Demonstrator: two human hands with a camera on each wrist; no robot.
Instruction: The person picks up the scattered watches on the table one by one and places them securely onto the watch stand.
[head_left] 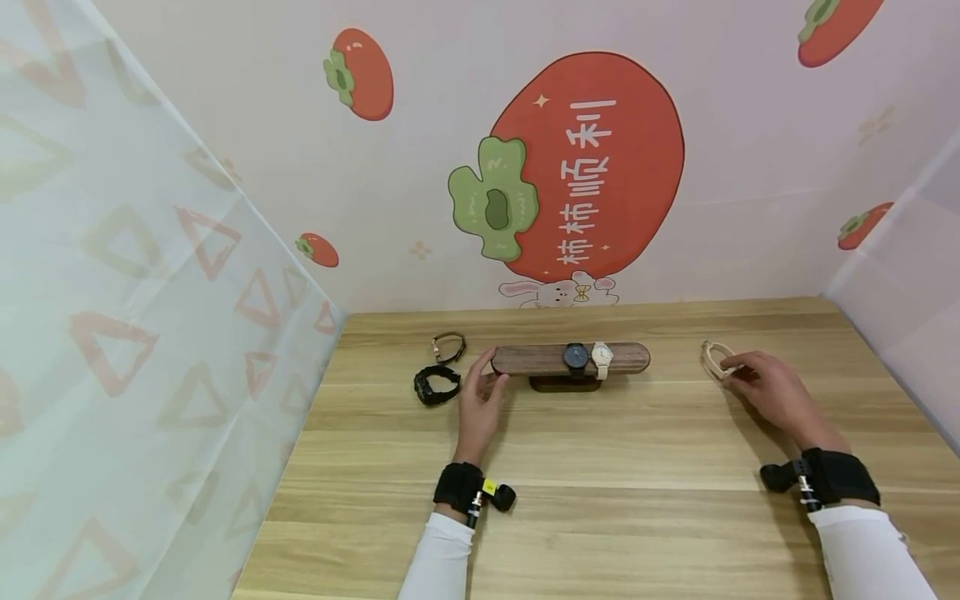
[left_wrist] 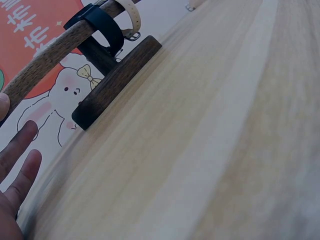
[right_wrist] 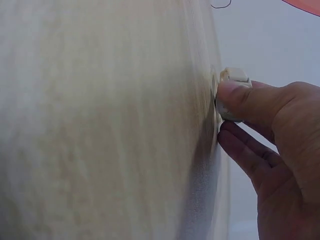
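A wooden watch stand (head_left: 528, 359) with a rounded crossbar on a dark base (left_wrist: 117, 82) stands on the table. Two watches are strapped round its bar: a dark one (head_left: 576, 357) and, right beside it, a cream one (head_left: 602, 355). My left hand (head_left: 477, 410) holds the bar's left end between fingertips, its other fingers spread below in the left wrist view. Farther right, my right hand (head_left: 777, 398) pinches a second cream watch (right_wrist: 236, 75) by its case between thumb and fingers. That watch's strap forms a loop low at the tabletop, and the fingers partly cover its case.
Left of the stand lie a thin dark-strapped watch (head_left: 450, 347) and a chunky black watch (head_left: 437, 386), the latter close to my left hand. A printed wall (head_left: 405, 208) rises behind the wooden table (head_left: 600, 500), with side panels left and right.
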